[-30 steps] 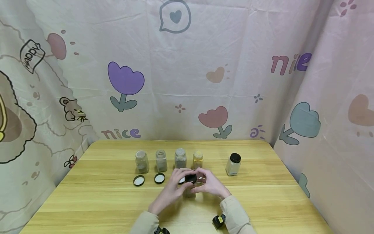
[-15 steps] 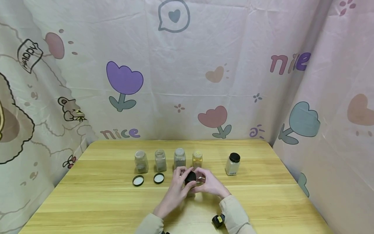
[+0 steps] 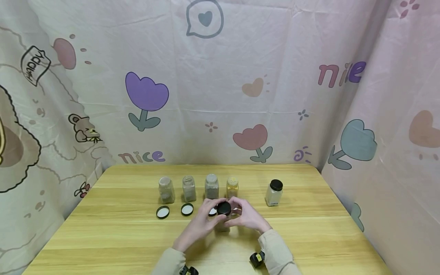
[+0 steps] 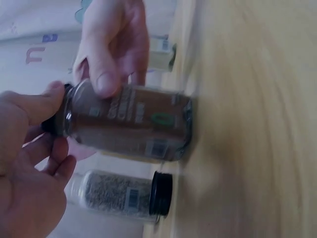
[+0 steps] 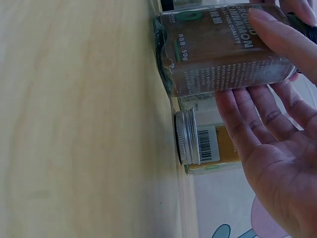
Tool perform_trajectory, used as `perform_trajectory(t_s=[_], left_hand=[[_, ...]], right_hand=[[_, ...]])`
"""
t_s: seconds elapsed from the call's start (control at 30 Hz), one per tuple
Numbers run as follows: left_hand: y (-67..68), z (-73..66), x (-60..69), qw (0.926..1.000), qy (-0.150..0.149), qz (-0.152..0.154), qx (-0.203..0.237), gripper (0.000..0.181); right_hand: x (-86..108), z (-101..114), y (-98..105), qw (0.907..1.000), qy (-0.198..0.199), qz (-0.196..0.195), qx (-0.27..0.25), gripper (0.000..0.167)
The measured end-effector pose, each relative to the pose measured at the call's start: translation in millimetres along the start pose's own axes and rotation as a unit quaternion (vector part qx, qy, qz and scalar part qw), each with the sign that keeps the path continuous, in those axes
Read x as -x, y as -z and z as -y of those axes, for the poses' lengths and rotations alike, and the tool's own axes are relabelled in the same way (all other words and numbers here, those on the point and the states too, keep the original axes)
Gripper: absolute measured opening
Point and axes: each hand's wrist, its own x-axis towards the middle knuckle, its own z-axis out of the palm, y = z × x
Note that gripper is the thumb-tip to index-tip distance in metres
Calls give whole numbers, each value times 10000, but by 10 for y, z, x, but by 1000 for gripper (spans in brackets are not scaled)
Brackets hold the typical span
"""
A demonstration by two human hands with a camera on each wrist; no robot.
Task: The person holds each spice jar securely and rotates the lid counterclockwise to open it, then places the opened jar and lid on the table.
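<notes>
A spice jar of ground cinnamon (image 5: pixel 218 54) stands upright at the middle of the table, brown powder behind its label. My left hand (image 3: pixel 203 219) has thumb and fingers around the jar's black lid (image 3: pixel 224 208), which sits on the jar top. With thumb and fingers on either side, my right hand (image 3: pixel 248 218) holds the jar body (image 4: pixel 133 119). In the head view the hands partly hide the jar. Behind it is a jar with yellow contents (image 3: pixel 232 188), and a silver lid (image 5: pixel 187 136) shows near it in the right wrist view.
Left of the yellow jar stand three lidless jars (image 3: pixel 166 190) in a row. Black lids (image 3: pixel 163 212) with white insides lie before them, one partly behind my left hand. A black-capped jar (image 3: pixel 274 193) stands to the right. A patterned curtain (image 3: pixel 206 95) hangs behind the table (image 3: pixel 120 236).
My left hand turned inward over the lid half a second ago and has since swung back to the left, its fingers still at the lid. The right hand stays on the jar.
</notes>
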Motion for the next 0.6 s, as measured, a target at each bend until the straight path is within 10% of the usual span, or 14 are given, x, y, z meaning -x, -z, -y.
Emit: perform_trajectory(t_s=[0.6], left_hand=[[-205, -69, 4, 9956, 437, -823, -139, 44]], right_hand=[[1, 21, -2, 9999, -50, 37, -86, 42]])
